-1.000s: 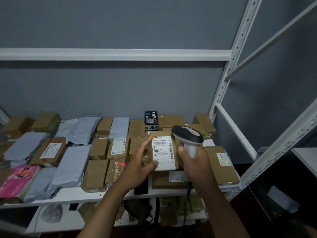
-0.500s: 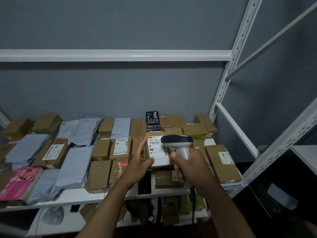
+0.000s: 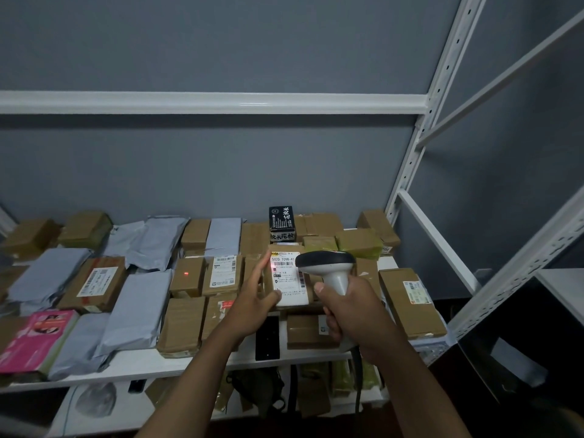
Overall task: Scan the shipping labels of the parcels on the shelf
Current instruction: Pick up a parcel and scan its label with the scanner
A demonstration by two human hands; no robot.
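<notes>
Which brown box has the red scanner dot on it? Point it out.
The small plain brown box left of the labelled box, second row. A red dot glows on its top; no other box shows one. It carries no visible label.

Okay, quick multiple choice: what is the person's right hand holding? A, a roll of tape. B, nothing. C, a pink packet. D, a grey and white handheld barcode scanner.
D: the right hand grips the handle of the grey and white handheld barcode scanner, beside the labelled brown cardboard parcel.

left hand (image 3: 252, 298) pinching, right grip (image 3: 350, 308) curled (both forearms extended)
</notes>
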